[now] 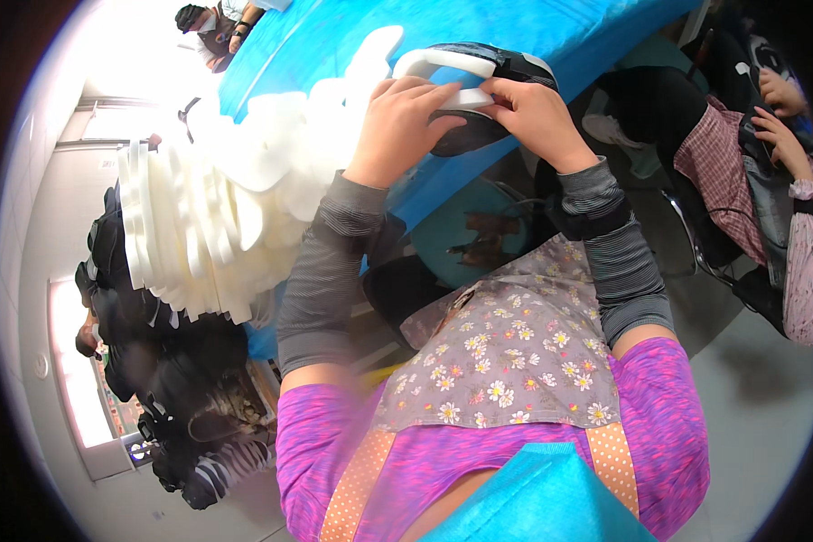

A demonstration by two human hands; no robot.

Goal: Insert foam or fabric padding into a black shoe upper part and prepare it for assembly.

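Note:
A white curved strip (452,61), foam-like and bent into a loop, lies against a black rounded item (474,137) at the near edge of the blue-covered table. The black item has a pale grey edge at its right end; its kind is unclear, as my hands cover part of it. From the left, my left hand (405,125) closes on the strip, thumb below and fingers above. My right hand (535,119) pinches the strip's lower end between thumb and fingers. Just left of my left hand, a heap of white foam-like pieces (190,226) spreads along the table.
Blue sheeting (551,27) covers the table. A teal stool (488,212) stands beneath my forearms. To the right sits a person in a checked garment (727,172); another person (219,32) is at the far side. Dark bundled things (144,316) fill the left, behind the white heap.

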